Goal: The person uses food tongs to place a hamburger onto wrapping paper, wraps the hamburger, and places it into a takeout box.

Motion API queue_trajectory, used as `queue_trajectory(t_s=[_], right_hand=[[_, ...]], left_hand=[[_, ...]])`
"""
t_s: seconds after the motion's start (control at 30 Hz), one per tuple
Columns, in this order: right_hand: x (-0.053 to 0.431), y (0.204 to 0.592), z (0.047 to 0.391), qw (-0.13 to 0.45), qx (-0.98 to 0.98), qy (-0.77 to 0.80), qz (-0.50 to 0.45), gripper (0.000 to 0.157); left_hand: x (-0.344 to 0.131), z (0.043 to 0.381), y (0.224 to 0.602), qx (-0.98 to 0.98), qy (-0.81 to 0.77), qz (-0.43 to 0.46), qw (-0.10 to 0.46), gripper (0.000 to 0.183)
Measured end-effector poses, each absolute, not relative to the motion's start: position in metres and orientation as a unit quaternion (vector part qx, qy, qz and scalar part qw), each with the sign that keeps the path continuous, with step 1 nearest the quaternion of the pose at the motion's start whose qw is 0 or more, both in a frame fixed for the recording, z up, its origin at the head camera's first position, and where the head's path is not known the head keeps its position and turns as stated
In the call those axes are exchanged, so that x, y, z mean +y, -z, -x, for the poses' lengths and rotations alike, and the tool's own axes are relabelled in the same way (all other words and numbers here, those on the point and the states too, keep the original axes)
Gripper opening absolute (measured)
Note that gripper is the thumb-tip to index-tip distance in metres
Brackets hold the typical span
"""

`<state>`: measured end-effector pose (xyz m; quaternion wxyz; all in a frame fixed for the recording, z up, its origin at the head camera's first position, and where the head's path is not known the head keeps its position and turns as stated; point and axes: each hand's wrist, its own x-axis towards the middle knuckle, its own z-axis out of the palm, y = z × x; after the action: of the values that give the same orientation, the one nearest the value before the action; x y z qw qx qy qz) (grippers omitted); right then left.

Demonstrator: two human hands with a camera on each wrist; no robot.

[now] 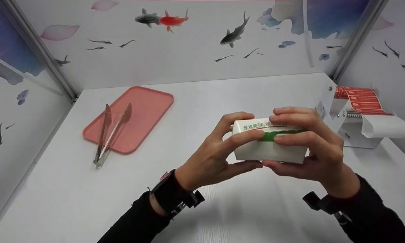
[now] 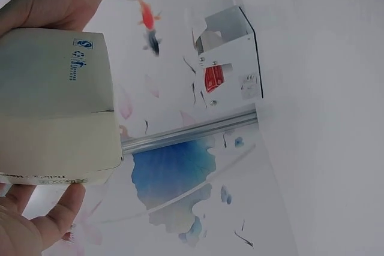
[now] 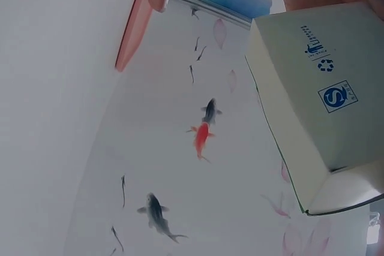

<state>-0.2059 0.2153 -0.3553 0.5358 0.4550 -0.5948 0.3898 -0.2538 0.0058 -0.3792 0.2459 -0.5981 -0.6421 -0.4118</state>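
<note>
Between both hands, raised over the white table, is a white paper food box (image 1: 270, 152) with a green band and printed characters. The left hand (image 1: 211, 158) grips its left end, fingers over the top and near side, thumb beneath. At the other end the right hand (image 1: 320, 148) holds it likewise, its thumb tip close to the left one. In both wrist views the underside of the box (image 3: 288, 64) shows blue printed marks. A thin dark line marks a corner edge of the box (image 2: 54, 82) in the left wrist view.
A pink tray (image 1: 148, 111) lies at the left, with metal tongs (image 1: 114, 136) across it, their joined end over its near edge. At the right stands a label dispenser (image 1: 354, 131) with a roll of red labels (image 1: 362, 99). Fish-printed panels (image 1: 202, 60) border the table.
</note>
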Motion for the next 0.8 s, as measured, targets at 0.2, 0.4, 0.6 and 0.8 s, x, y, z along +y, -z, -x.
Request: queue_trajectory(t_s=[0.2, 0.4, 0.6, 0.8], right_hand=[[0.216, 0.354, 0.205, 0.532, -0.591, -0.391, -0.463, 0.038], [0.217, 0.354, 0.204, 0.529, -0.599, -0.391, -0.456, 0.041], [0.219, 0.357, 0.203, 0.516, -0.641, -0.387, -0.415, 0.055], [0.219, 0.364, 0.207, 0.531, -0.628, -0.369, -0.433, 0.045]], left_hand=[[0.005, 0.254, 0.380, -0.646, 0.403, 0.600, 0.247, 0.057], [0.006, 0.253, 0.380, -0.646, 0.395, 0.602, 0.253, 0.056], [0.005, 0.253, 0.380, -0.642, 0.394, 0.603, 0.264, 0.055], [0.005, 0.254, 0.379, -0.638, 0.394, 0.605, 0.267, 0.054]])
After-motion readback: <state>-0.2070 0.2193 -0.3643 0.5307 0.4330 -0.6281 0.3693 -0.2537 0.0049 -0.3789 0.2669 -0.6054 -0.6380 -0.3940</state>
